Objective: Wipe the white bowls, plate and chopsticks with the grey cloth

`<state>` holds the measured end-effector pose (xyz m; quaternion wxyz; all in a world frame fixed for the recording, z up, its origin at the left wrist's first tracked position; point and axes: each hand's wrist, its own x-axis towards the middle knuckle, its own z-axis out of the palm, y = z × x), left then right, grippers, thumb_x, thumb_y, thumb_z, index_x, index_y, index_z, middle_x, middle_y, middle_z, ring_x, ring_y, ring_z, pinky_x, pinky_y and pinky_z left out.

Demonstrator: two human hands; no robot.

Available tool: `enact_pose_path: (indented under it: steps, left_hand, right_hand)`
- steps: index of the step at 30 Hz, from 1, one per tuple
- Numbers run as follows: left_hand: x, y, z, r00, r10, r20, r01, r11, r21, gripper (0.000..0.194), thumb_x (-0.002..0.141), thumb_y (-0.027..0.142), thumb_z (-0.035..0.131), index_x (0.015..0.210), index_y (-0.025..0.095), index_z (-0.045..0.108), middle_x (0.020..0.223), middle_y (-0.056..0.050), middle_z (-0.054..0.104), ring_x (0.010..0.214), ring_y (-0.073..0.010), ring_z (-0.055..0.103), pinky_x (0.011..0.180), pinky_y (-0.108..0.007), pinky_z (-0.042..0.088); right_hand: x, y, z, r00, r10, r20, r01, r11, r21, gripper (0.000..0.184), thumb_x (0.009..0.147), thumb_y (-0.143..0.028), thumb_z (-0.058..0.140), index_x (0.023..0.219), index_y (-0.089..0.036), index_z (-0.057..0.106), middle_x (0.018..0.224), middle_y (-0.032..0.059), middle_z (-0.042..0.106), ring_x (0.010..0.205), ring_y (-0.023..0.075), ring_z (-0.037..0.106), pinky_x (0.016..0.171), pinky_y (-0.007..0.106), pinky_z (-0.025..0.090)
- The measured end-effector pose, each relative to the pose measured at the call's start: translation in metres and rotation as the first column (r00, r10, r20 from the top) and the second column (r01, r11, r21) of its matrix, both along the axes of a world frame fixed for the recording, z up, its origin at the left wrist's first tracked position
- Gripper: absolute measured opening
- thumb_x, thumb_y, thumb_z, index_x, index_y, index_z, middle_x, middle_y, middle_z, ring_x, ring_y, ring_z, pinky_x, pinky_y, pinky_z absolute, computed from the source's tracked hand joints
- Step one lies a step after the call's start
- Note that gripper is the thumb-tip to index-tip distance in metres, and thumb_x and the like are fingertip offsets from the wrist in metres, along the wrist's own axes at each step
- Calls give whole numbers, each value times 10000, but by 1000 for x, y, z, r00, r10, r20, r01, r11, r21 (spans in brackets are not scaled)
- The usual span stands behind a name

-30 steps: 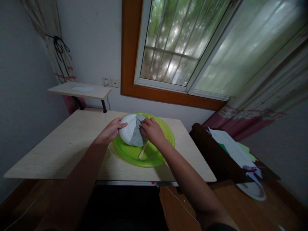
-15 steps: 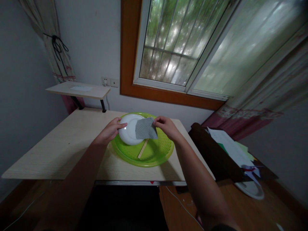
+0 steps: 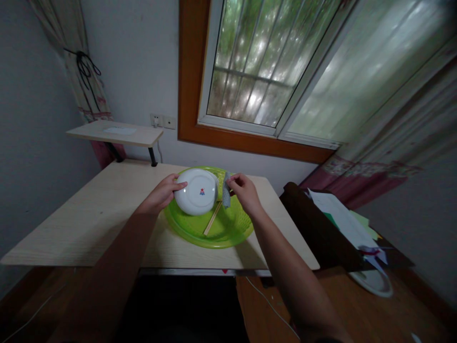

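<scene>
A white bowl, its base with a small red and blue mark turned toward me, is tilted above the green plastic basket. My left hand grips the bowl by its left rim, thumb on the outer wall. Just right of the bowl, my right hand pinches a grey checked cloth, which hangs down narrow and apart from the bowl. A pair of wooden chopsticks lies in the basket below, their far ends close to the cloth's lower edge.
The basket stands on a pale wooden table. At the back left rises a small shelf with a paper on it. To the right of the table, papers lie on a dark brown piece of furniture.
The cloth was pressed on the bowl's base, then drawn off to the right by my right hand. It now hangs narrow, leaving the base mark exposed. My left hand stays on the bowl.
</scene>
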<state>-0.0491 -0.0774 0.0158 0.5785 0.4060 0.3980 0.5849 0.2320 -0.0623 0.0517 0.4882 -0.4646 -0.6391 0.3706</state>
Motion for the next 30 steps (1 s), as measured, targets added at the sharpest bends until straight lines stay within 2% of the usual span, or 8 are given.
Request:
enact_pose_path:
  steps: [3, 6, 8, 11, 14, 18, 24, 30]
  left_hand:
    - [0, -1, 1, 1000, -14, 10, 14, 1000, 0, 526, 570, 256, 936, 971, 133, 618, 926, -55, 712, 818, -190, 658, 762, -298, 500]
    - [-2, -1, -1, 999, -19, 26, 19, 1000, 5, 511, 608, 268, 923, 1000, 125, 629, 912, -51, 706, 803, -185, 660, 747, -291, 498]
    - [-3, -1, -3, 999, -20, 42, 20, 1000, 9, 496, 627, 260, 914, 1015, 119, 637, 895, -47, 701, 798, -182, 660, 741, -285, 495]
    - [-4, -1, -4, 997, -36, 61, 34, 999, 21, 469, 648, 237, 902, 1020, 111, 646, 899, -55, 705, 799, -175, 659, 748, -278, 498]
    - [-4, -2, -4, 995, -71, 69, 69, 997, 34, 445, 667, 238, 896, 1015, 111, 648, 939, -68, 716, 803, -170, 659, 751, -272, 506]
    - [-5, -1, -7, 994, -70, 81, 66, 997, 50, 453, 671, 248, 896, 1028, 120, 648, 979, -73, 724, 815, -171, 662, 759, -271, 515]
    - [-8, 1, -12, 996, -26, 89, 18, 996, 84, 458, 689, 289, 883, 1033, 130, 626, 926, -63, 720, 823, -177, 665, 767, -269, 516]
    - [-9, 0, -11, 994, -9, 107, -1, 996, 93, 452, 708, 284, 867, 1051, 131, 616, 916, -57, 713, 809, -167, 651, 770, -261, 509]
  right_hand:
    - [-31, -13, -11, 976, 92, 198, -131, 972, 194, 213, 882, -409, 671, 904, -199, 699, 853, 32, 732, 764, 188, 676, 732, 341, 576]
    - [-50, -26, -16, 838, 231, 495, -443, 817, 369, 225, 1000, -335, 585, 1058, -223, 771, 1183, 64, 768, 1108, 223, 682, 1041, 426, 513]
    - [-54, -32, -18, 752, 198, 629, -536, 740, 407, 285, 1043, -317, 530, 1202, -242, 754, 1359, 59, 705, 1255, 233, 619, 1128, 460, 458]
    - [-53, -37, -19, 656, 114, 746, -586, 700, 408, 383, 1069, -326, 480, 1406, -247, 645, 1513, 54, 594, 1377, 242, 535, 1175, 484, 428]
    - [-53, -37, -21, 600, 23, 800, -577, 705, 412, 471, 1076, -370, 463, 1520, -226, 527, 1608, 50, 485, 1474, 262, 438, 1229, 493, 370]
    - [-53, -36, -25, 588, -133, 798, -442, 773, 455, 549, 1064, -441, 478, 1568, -223, 460, 1647, 56, 422, 1528, 321, 342, 1240, 532, 326]
    - [-46, -38, -28, 560, -287, 777, -219, 853, 473, 495, 1072, -472, 431, 1451, -199, 596, 1553, 106, 543, 1282, 368, 554, 1036, 556, 476]
    - [-40, -45, -26, 552, -180, 814, -313, 860, 403, 442, 1089, -407, 389, 1265, -185, 729, 1259, 120, 755, 983, 265, 721, 927, 427, 550]
